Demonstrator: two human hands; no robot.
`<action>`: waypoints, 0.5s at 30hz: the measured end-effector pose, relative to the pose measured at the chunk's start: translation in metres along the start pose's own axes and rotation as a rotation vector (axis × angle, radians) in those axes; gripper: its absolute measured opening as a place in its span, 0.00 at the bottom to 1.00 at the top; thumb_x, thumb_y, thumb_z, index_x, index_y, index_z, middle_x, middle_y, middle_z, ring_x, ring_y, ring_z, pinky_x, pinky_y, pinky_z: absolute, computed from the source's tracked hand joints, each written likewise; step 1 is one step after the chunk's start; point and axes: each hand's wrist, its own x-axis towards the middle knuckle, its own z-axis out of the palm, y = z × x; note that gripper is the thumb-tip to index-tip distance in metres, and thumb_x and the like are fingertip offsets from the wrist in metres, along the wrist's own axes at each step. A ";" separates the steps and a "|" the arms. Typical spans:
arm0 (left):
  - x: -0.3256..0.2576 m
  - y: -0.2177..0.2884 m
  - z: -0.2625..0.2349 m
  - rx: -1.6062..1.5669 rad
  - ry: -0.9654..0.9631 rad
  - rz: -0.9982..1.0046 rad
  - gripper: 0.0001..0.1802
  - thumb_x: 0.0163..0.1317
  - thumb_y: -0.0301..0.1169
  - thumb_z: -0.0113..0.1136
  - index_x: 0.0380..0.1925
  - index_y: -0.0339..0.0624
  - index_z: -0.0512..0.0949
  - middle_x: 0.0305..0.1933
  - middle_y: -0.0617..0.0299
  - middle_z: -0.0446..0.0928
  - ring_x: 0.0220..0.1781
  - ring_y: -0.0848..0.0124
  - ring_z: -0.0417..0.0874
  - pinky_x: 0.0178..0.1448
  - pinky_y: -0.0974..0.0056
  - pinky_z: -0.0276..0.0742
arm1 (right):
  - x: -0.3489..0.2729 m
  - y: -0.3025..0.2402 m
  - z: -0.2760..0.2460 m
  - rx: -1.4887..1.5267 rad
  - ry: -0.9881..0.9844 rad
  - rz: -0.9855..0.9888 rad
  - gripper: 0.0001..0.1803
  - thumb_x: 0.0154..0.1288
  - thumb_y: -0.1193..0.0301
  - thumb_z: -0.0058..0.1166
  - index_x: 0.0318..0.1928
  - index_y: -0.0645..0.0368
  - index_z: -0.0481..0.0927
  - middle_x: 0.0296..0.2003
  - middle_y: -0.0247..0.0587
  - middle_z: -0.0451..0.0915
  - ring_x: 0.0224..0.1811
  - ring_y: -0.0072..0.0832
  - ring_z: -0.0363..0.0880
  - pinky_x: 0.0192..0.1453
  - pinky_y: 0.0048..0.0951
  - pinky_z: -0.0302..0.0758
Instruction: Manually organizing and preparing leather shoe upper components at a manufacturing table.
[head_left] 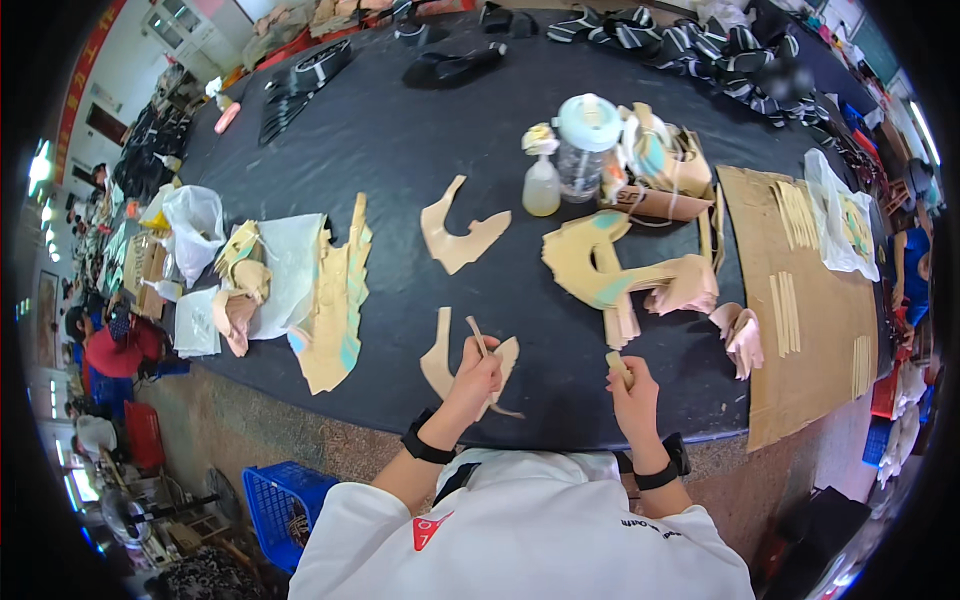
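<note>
A narrow tan strip (478, 338) is pinched in the left hand (477, 380), its fingers closed around the strip's lower part, just above a flat tan leather piece (437, 358) that lies on the near edge of the dark tabletop (400, 150). A small tan brush handle (619, 368) is gripped in the right hand (634, 398), fingers curled shut around it, to the right of the leather piece. Farther back, another cut tan piece (458, 238) is laid flat, and a stack of tan pieces (612, 268) is set to the right. A clear jar with a pale lid (585, 145) and a small squeeze bottle (541, 185) are stood side by side at the far middle. A sheet of cardboard (800, 330) bearing thin strips is spread at the right.
</note>
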 end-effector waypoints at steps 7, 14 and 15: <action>0.015 0.028 -0.078 0.719 -0.239 0.089 0.14 0.73 0.36 0.36 0.41 0.42 0.71 0.22 0.68 0.64 0.24 0.79 0.65 0.30 0.71 0.63 | -0.020 -0.019 0.050 -0.712 0.117 -0.347 0.19 0.55 0.67 0.59 0.47 0.61 0.76 0.43 0.45 0.75 0.49 0.42 0.71 0.51 0.40 0.67; 0.049 0.045 -0.086 1.125 -0.360 0.286 0.14 0.69 0.31 0.42 0.46 0.40 0.77 0.28 0.57 0.77 0.26 0.69 0.76 0.33 0.65 0.71 | -0.017 -0.023 0.121 -0.377 -0.203 -0.547 0.16 0.54 0.74 0.57 0.45 0.63 0.76 0.44 0.45 0.76 0.49 0.41 0.73 0.54 0.37 0.71; 0.052 0.049 -0.083 1.130 -0.373 0.283 0.14 0.69 0.31 0.42 0.46 0.40 0.77 0.28 0.57 0.77 0.26 0.69 0.76 0.33 0.65 0.71 | -0.018 -0.023 0.128 -0.361 -0.234 -0.562 0.17 0.53 0.75 0.56 0.45 0.63 0.76 0.44 0.44 0.75 0.49 0.40 0.73 0.54 0.37 0.71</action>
